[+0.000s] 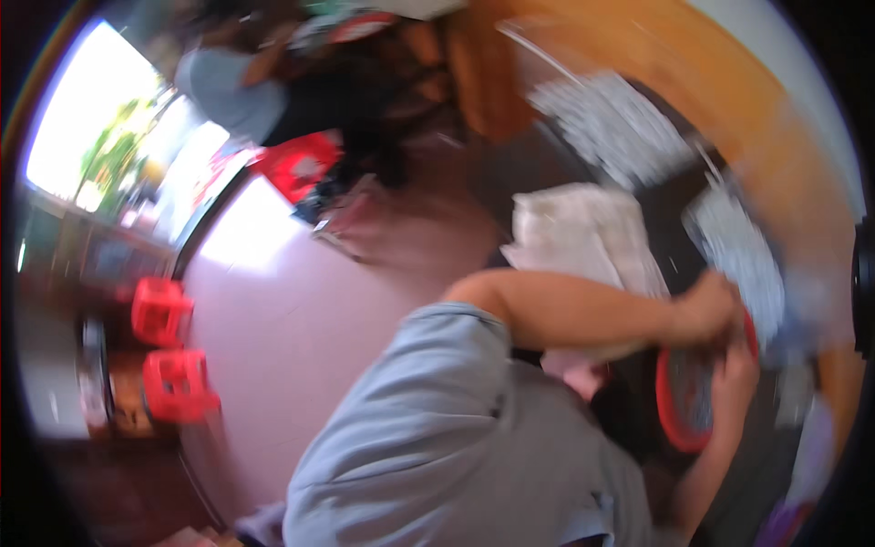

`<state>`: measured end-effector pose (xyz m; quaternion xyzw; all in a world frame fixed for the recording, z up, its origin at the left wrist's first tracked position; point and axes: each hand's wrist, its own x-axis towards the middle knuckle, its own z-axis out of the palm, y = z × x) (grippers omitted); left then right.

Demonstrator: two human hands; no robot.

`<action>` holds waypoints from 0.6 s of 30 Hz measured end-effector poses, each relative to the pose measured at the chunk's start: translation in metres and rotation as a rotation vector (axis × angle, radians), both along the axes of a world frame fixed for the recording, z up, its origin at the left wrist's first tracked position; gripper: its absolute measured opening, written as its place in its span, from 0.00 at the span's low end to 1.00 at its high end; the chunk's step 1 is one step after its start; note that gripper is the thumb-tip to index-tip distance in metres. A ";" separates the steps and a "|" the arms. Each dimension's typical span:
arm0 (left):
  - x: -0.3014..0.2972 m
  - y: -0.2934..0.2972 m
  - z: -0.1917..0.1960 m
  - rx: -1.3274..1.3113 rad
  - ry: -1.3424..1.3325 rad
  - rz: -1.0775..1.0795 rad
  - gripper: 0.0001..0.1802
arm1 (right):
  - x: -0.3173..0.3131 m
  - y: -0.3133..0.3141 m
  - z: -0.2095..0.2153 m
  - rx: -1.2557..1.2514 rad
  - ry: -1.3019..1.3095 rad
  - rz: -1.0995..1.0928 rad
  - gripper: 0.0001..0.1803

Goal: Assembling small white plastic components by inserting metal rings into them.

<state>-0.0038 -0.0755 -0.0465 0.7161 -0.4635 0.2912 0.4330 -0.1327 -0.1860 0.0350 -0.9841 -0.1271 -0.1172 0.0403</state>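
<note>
At the right, my left hand reaches across with its fingers curled closed, over the far edge of a round red-rimmed container. My right hand comes up from below along the container's right side, and its fingers meet those of my left hand. Motion blur and the fingers hide what they hold. Inside the container lies a greyish mass that I cannot make out. Left of my hands, a folded cream-coloured cloth-like stack rests on the dark surface. Just beyond my left hand lies a bundle of thin white strands.
A second white bundle lies farther back on the dark surface, beside an orange-brown wooden panel. Two red stools stand at the left. Another person in a grey top sits at the far left, near a bright opening.
</note>
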 end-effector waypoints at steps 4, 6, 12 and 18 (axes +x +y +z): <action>-0.014 0.074 0.065 0.214 0.195 -0.172 0.06 | 0.011 0.016 0.011 0.211 -0.082 -0.016 0.11; -0.016 0.082 0.069 0.043 0.379 -0.278 0.08 | 0.017 0.013 0.022 0.422 -0.091 0.055 0.09; -0.034 0.060 0.087 -0.335 1.467 -0.486 0.06 | 0.000 -0.011 0.029 0.885 0.100 -0.108 0.06; -0.040 0.065 0.085 -0.228 1.473 -0.599 0.08 | -0.004 -0.002 0.035 1.180 0.133 -0.095 0.11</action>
